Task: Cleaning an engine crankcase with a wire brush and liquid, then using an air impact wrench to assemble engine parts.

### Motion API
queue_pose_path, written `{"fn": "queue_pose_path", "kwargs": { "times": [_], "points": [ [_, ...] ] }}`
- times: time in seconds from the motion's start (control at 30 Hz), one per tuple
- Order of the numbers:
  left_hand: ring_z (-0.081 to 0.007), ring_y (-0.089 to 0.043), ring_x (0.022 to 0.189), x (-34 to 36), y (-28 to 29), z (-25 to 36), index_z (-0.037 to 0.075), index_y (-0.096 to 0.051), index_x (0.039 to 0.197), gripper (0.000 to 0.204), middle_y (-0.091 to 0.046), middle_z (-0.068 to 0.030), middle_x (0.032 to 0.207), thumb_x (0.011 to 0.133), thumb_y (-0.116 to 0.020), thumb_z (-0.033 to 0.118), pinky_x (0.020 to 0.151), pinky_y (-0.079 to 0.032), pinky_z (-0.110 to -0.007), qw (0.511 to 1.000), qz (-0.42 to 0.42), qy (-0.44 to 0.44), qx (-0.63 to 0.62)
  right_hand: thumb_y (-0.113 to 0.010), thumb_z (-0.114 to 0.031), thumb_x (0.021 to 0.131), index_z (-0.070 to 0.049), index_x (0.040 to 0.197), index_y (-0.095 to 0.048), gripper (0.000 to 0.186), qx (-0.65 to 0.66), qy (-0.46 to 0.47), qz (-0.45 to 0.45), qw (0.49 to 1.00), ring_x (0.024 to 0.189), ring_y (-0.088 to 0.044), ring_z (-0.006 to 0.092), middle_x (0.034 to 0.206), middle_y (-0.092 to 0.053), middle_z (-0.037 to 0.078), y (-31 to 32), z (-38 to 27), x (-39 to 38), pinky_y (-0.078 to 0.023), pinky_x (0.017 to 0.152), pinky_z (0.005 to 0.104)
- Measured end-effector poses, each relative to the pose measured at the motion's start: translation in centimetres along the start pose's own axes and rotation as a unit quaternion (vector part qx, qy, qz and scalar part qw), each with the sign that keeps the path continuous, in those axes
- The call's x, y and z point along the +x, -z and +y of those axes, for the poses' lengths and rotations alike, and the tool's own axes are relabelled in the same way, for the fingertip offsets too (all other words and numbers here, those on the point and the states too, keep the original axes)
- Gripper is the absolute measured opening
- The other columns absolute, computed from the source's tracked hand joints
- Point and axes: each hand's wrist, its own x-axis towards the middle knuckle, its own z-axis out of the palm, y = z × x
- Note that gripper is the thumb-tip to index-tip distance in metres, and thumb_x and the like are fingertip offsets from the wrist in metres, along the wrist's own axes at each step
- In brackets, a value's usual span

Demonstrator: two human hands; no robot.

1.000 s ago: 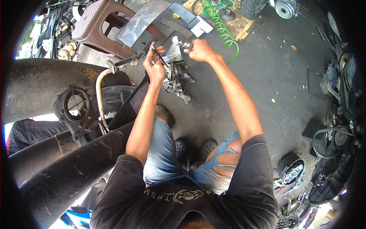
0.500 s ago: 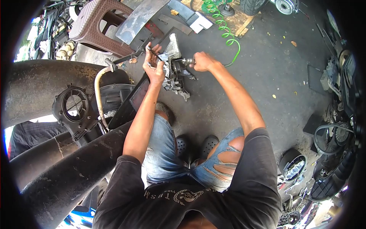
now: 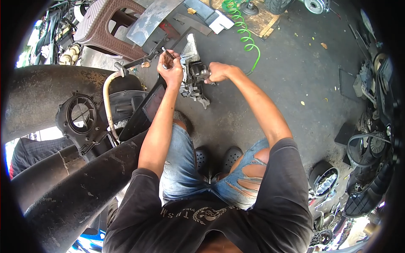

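Observation:
A motor part with a pale metal casing and dark sections (image 3: 195, 93) stands on the floor ahead of me. On its left side my left hand (image 3: 171, 71) is closed around a slim dark rod with a silver end (image 3: 168, 52). From the right, my right hand (image 3: 219, 72) grips a metal air tool (image 3: 202, 75), whose front meets the dark middle of the motor part. Its exact tip is hidden. A green coiled hose (image 3: 248, 36) runs down behind my right forearm, toward that hand.
Large dark pipes (image 3: 84, 181) and a round black housing (image 3: 80, 118) crowd my left. A brown plastic stool (image 3: 95, 31) and a metal sheet (image 3: 152, 19) are beyond. Loose machine parts (image 3: 367, 147) line the right edge. A wooden board (image 3: 270, 23) lies at the far side.
My right hand has shifted left, bringing the air tool closer against the motor part. The left hand's fingers, spread half a second ago, have curled around the rod.

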Motion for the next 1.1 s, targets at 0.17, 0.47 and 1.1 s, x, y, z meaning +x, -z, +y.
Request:
{"fn": "queue_pose_path", "kwargs": {
  "times": [0.17,0.47,1.1],
  "points": [
    [-0.0134,-0.061,0.081,0.1,0.3,-0.2,-0.004,-0.052,0.104,0.021,-0.061,-0.0072,0.087,0.083,-0.049,-0.01,0.076,-0.052,-0.028,1.0,-0.006,-0.003,-0.005,-0.077,-0.035,0.075,0.004,0.096,-0.069,0.046,-0.106,-0.023,0.02,0.994,0.1,-0.066,0.035,0.103,-0.069,0.021,-0.8,-0.2,-0.4,-0.053,0.085,0.0409],
    [-0.0094,-0.06,0.077,0.2,0.4,-0.3,-0.002,-0.053,0.101,0.023,-0.062,-0.005,0.084,0.079,-0.05,-0.011,0.073,-0.048,-0.022,1.0,0.006,-0.008,-0.012,-0.076,-0.031,0.074,0.004,0.099,-0.069,0.043,-0.131,0.004,-0.035,0.991,0.101,-0.066,0.0332,0.105,-0.069,0.019,-1.9,-1.0,-0.1,-0.053,0.085,0.0406],
    [-0.0072,-0.059,0.075,0.3,0.2,-0.2,0.0,-0.055,0.099,0.022,-0.061,-0.0024,0.082,0.079,-0.054,-0.009,0.07,-0.047,-0.021,1.0,0.011,-0.011,-0.003,-0.079,-0.032,0.073,0.0,0.098,-0.071,0.041,-0.155,0.022,-0.05,0.986,0.099,-0.067,0.0316,0.103,-0.07,0.015,-3.7,0.1,0.3,-0.054,0.083,0.0408]
  ]
}}
